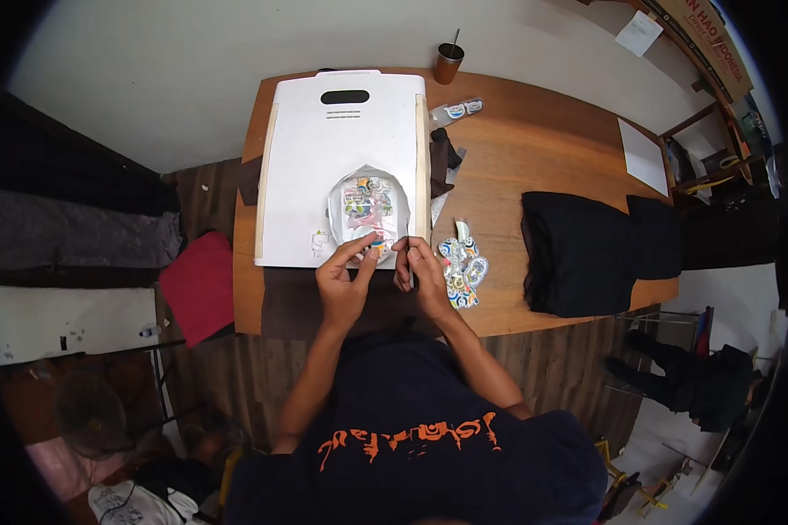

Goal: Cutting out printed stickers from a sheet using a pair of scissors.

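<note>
A rounded, pale, partly see-through pouch (pixel 400 197) with colourful printed pieces showing in it lies over the near part of a white board (pixel 302 166). At its near edge, my left hand (pixel 348 271) pinches a small colourful piece between thumb and fingers. My right hand (pixel 422 269) is closed at the pouch's near right edge, its fingers bent; what they grip is too small to make out. Beside my right hand a pile of colourful stickers (pixel 461 271) rests on the wooden table.
Folded black cloth (pixel 578 254) lies on the table (pixel 499 175) to the right. A brown cup (pixel 447 66) with a straw stands at the back, near a clear packet (pixel 457 111). White paper (pixel 643 157) sits at the far right. Red cloth (pixel 200 284) hangs left of the table.
</note>
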`<state>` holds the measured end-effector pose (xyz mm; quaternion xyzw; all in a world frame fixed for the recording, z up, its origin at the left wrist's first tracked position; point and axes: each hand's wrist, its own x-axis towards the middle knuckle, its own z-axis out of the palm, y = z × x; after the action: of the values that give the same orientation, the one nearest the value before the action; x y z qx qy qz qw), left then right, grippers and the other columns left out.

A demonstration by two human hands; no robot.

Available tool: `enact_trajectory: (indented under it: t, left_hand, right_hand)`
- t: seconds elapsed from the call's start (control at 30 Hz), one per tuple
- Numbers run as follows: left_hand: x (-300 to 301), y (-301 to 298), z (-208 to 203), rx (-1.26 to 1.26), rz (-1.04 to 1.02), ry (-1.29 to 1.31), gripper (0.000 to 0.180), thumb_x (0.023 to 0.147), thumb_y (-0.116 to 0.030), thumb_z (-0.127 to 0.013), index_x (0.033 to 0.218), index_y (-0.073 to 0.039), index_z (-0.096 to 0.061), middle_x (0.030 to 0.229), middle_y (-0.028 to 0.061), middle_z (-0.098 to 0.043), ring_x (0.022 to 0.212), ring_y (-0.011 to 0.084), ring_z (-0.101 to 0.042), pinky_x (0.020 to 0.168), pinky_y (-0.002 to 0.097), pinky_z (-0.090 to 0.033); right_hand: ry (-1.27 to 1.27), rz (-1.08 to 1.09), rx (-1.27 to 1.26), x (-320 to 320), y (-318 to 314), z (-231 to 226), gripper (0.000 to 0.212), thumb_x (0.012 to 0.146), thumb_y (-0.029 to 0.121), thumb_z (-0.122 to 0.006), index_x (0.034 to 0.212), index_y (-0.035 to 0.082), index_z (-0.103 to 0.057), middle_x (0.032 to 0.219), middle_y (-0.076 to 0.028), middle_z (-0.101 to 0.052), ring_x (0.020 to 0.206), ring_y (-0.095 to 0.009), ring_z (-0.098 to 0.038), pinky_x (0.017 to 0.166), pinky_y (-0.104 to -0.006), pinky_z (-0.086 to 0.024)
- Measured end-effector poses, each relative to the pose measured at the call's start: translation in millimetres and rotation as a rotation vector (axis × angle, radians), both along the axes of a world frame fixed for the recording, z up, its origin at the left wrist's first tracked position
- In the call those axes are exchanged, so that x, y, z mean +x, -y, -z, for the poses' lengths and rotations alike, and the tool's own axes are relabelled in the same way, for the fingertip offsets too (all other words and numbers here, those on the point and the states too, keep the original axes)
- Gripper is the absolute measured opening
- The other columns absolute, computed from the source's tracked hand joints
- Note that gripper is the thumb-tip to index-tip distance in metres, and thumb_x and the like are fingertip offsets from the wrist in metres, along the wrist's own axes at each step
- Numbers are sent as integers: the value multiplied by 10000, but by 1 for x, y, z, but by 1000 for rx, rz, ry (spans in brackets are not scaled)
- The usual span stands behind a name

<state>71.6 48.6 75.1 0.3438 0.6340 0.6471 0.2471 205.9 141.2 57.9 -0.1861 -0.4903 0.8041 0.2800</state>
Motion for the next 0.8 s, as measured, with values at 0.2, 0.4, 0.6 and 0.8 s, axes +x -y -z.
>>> enact_trajectory:
  t: [0.2,0.4,0.6,0.8]
  left_hand:
    - [7,-5,-8,199,-49,272,215,903,96,-642,1116,95,-665,1101,132,-658,952,164,-671,865,269,-541]
    - [9,-8,-18,181,-78,337,210,893,106,-649,1102,98,-668,1066,115,-643,966,160,-669,848,258,-549]
    - [5,-7,-5,151,-91,235,261,882,97,-670,1143,92,-666,1074,124,-650,936,180,-690,800,263,-564]
    - [9,-7,-12,152,-116,298,277,875,110,-668,1151,96,-660,1065,128,-655,876,183,-705,765,258,-569]
  right_hand:
    - [41,10,-38,2,9,-5,306,1073,300,-378,1139,25,-496,704,-32,-476,566,-91,-454,555,-238,-419]
    - [118,-54,-46,7,25,-6,397,1082,391,-333,1124,30,-493,615,-9,-428,447,-77,-376,414,-216,-338]
    - [99,-58,-15,6,33,-1,405,1080,420,-333,1105,51,-497,601,12,-387,441,-60,-322,408,-209,-296]
    - [94,-70,27,7,29,2,395,1080,420,-337,1071,62,-505,591,18,-380,437,-58,-318,405,-205,-287]
